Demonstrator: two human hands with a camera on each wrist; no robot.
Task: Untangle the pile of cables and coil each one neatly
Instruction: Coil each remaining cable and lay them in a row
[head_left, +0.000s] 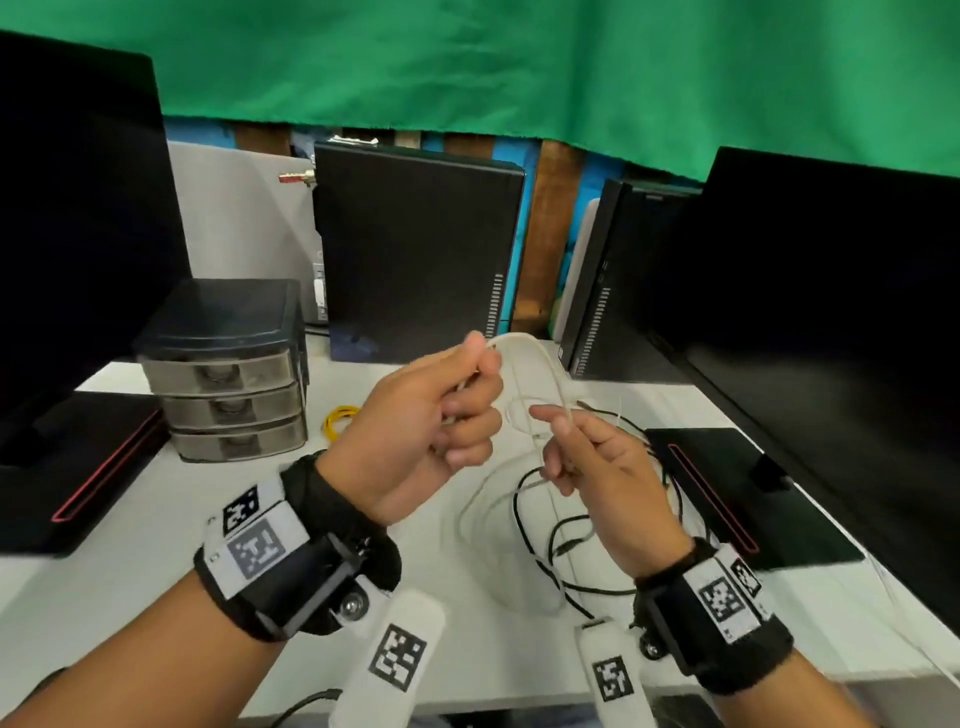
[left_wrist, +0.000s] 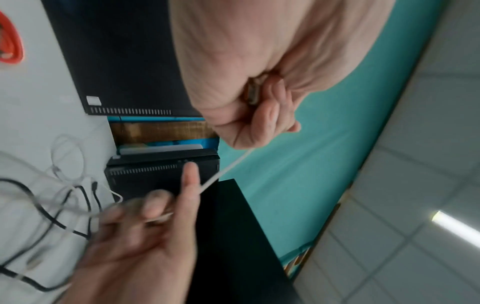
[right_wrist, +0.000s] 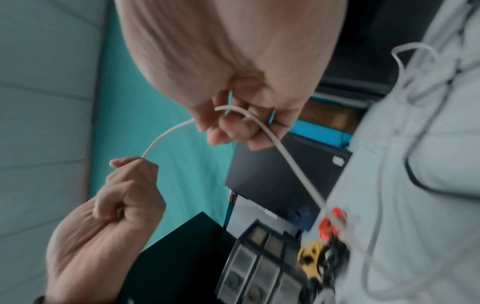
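Both hands are up over the white worktop (head_left: 156, 545), left hand (head_left: 415, 431) and right hand (head_left: 597, 467) each pinching the thin white cable (head_left: 524, 343). Rest of it trails into the black-and-white tangle (head_left: 545, 540) below. Mid-untangle I'd say; next I need to draw it free before coiling.

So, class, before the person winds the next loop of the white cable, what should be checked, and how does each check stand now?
1. Left hand grips the white cable: ok.
2. Right hand pinches the same cable: ok.
3. Span between the hands free of knots: ok, seen from the right wrist.
4. White cable's tail clear of the black cable on the table: not ok, they overlap.
5. White cable's far plug free: cannot tell.
6. Yellow cable out of the way: ok.
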